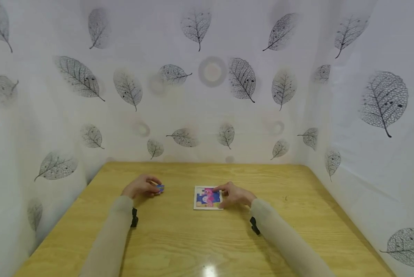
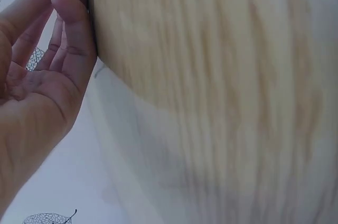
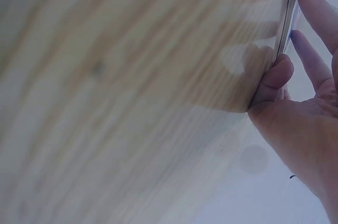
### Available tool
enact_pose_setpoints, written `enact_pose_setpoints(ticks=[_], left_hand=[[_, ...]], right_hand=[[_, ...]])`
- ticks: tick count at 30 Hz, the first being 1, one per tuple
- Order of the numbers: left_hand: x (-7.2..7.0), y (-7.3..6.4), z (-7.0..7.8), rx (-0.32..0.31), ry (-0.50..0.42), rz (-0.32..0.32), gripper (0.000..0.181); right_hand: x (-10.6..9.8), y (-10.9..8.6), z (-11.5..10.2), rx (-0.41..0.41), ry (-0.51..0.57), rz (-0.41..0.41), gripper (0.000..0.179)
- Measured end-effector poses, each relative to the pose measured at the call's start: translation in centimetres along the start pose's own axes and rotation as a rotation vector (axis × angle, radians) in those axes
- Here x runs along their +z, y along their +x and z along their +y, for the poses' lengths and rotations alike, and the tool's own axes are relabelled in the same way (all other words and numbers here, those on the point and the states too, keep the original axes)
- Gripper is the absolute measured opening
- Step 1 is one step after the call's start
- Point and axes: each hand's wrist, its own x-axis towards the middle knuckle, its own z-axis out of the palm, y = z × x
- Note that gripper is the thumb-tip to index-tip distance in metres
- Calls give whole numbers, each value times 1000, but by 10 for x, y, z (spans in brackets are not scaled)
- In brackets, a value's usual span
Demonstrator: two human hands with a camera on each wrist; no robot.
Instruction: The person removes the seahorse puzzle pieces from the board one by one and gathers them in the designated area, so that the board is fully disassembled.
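Observation:
In the head view, my left hand (image 1: 142, 186) pinches a small blue puzzle piece (image 1: 160, 188) low over the left part of the table. Its fingertips meet at the top edge of the left wrist view, where the piece is hidden. Right of the table's middle lies a square jigsaw puzzle (image 1: 199, 207) with a white frame and a pink seahorse on blue. My right hand (image 1: 235, 194) rests at the puzzle's right side, index finger on the picture and thumb by the lower right corner. From the right wrist, the puzzle's frame (image 3: 288, 18) appears edge-on beside the fingers (image 3: 311, 57).
The light wooden table (image 1: 179, 238) carries the puzzle and both hands. White curtains (image 1: 207, 111) with grey leaf prints hang behind it and along both sides. Each wrist wears a black strap mount (image 1: 134, 217).

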Motion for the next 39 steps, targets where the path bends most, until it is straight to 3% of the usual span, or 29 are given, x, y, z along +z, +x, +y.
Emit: enact_pose_setpoints(ticks=[6, 12, 21, 39], left_hand=[[-4, -3, -7, -21, -9, 16, 39], [-5, -4, -3, -39, 16, 49, 42], [-5, -2, -3, -59, 13, 59, 39], [3, 1, 3, -36, 198, 78, 33]], right_hand=[[1, -2, 1, -22, -16, -16, 66], [-1, 0, 0, -56, -33, -14, 66], [1, 0, 2, -25, -14, -14, 67], [0, -1, 1, -3, -31, -10, 67]])
